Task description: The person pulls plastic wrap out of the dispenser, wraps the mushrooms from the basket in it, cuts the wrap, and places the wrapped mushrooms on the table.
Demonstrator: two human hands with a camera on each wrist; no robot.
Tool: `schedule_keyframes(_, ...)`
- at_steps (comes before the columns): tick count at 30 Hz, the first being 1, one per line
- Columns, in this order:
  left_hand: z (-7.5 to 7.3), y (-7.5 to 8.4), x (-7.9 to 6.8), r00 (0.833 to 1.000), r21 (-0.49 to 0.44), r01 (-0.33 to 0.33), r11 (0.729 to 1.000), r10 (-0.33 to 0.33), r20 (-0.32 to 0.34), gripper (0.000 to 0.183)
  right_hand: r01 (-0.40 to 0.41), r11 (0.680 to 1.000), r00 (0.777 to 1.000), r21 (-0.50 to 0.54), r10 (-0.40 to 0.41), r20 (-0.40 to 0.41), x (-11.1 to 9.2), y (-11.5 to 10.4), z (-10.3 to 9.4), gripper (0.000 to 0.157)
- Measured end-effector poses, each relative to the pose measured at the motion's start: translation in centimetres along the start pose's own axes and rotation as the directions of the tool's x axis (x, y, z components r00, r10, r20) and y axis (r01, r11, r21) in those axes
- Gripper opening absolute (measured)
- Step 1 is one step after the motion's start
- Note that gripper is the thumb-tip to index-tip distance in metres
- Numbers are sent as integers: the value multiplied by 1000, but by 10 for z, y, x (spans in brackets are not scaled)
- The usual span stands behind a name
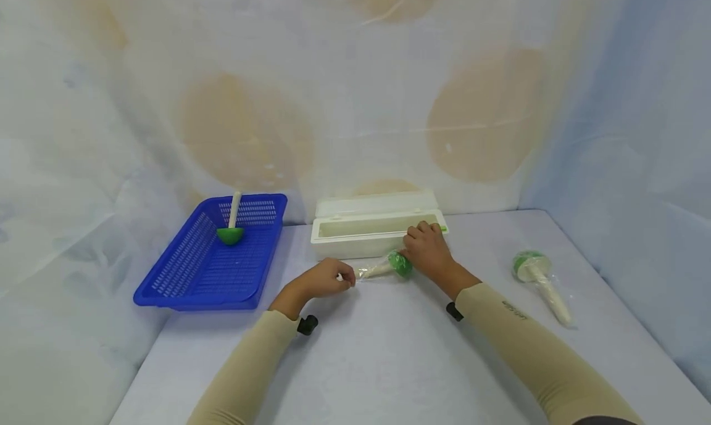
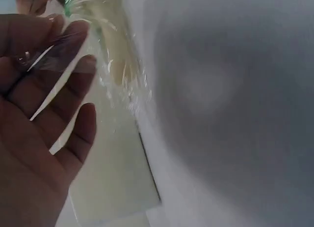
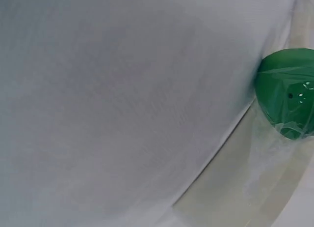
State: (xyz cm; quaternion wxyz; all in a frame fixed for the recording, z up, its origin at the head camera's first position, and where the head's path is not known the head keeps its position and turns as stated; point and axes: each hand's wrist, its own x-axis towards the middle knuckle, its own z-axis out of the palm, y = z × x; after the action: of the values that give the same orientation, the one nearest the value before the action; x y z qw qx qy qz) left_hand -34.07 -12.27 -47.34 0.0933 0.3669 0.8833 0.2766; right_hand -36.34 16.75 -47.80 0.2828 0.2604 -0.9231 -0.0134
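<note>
A green-and-cream ladle in a clear plastic bag (image 1: 400, 264) lies between the two hands, in front of the long white box (image 1: 355, 248). My left hand (image 1: 328, 277) pinches the bag's loose end beyond the handle, with the film across its fingers (image 2: 78, 82). At the other end, my right hand (image 1: 426, 249) grips the bagged ladle by its green bowl, its curled fingers close to the box's front rim. The green bowl (image 3: 288, 94) shows through creased film in the right wrist view, where the right fingers are out of sight.
The box's lid (image 1: 378, 203) stands open at the back. On the left, a blue basket (image 1: 222, 298) holds an unwrapped ladle (image 1: 230, 235) with a green bowl. Another bagged ladle (image 1: 547, 289) lies on the right of the white table. Draped sheets (image 1: 355, 104) surround the table.
</note>
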Motion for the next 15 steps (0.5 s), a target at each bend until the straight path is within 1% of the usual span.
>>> schedule_keyframes(2,5,3,5,998,37,12,999,-15,65,11,69,998,996,-9,-69,-48,0,-2,1,32)
schedule_keyframes(4,11,6,10,992,66,25,997,-33,123,10,112,994,992,-5,-112,-60,0,-4,2,29)
schedule_keyframes(7,17,8,17,982,88,56,995,-70,174,7,120,991,992,63,-118,-31,-1,-6,3,26)
schedule_keyframes(9,18,8,20,974,66,113,991,-123,191,5,96,987,995,126,-97,-1,-1,-8,2,25)
schedule_keyframes(10,18,8,21,969,47,153,987,-159,189,11,85,983,996,165,-86,5,-1,-9,1,25)
schedule_keyframes(12,17,6,24,964,-11,218,976,-213,160,21,61,976,997,208,-70,39,0,-11,0,24)
schedule_keyframes(14,17,4,26,956,-64,278,958,-270,113,23,56,975,995,216,-71,63,0,-14,-1,24)
schedule_keyframes(15,17,3,28,953,-59,295,954,-290,81,22,60,975,995,213,-76,68,0,-15,-2,24)
